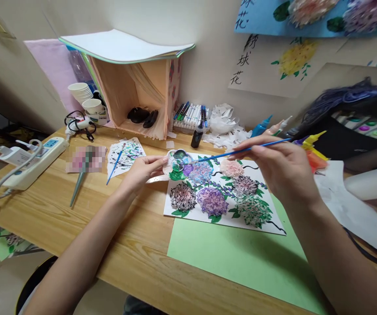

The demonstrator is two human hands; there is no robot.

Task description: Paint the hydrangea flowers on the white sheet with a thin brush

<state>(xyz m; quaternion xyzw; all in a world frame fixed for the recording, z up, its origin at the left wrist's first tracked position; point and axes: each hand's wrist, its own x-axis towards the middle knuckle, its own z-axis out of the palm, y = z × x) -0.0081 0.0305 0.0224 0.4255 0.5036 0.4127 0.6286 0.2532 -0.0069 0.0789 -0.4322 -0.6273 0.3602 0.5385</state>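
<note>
Head view: left hand (147,169) grasping the rim of a small palette (188,169), held over the upper left corner of the flower painting (213,202). Right hand (276,159) gripping a blue brush (221,155), its tip at the palette. Painting between and below the hands, partly over a green sheet (234,258). Spare brush (115,164) left of left hand, on spattered paper (134,151). Black bottle (196,137) beyond the palette; orange bottle (315,161) just right of right hand.

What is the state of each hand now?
Left hand: closed, holding the palette.
Right hand: closed, holding the blue brush, its tip at the palette.
</note>
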